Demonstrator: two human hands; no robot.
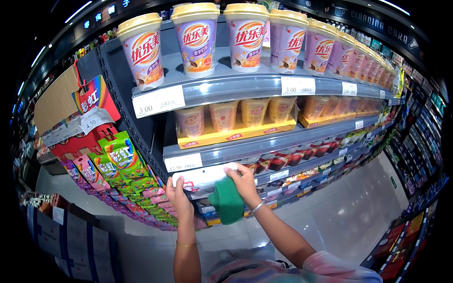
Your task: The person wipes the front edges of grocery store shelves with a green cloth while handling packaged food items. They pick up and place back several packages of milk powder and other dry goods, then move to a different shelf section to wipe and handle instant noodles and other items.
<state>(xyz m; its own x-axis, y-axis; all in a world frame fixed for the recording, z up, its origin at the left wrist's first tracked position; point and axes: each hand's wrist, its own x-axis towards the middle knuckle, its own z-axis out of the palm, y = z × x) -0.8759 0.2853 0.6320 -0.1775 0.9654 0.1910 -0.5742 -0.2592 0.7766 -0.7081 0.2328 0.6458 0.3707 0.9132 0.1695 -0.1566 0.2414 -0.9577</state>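
In front of the shelf rack, both hands hold a long white package [205,178] with red print and a small dark dot near its top edge. My left hand [181,198] grips its left end, thumb on the front. Its right end sits in my right hand [245,184], thumb also on the front. A folded green cloth [228,203] hangs from my right hand and overlaps the package's lower right part. Just above the package is the shelf edge with a price tag [183,162]. What the fingers do behind the package is hidden.
Lidded purple-and-white drink cups [196,42] line the top shelf. Below them, more cups stand in a yellow tray [237,136]. Skittles bags [122,155] hang on a rack at left. Blue-edged cartons [74,244] stand lower left on the tiled floor [318,226].
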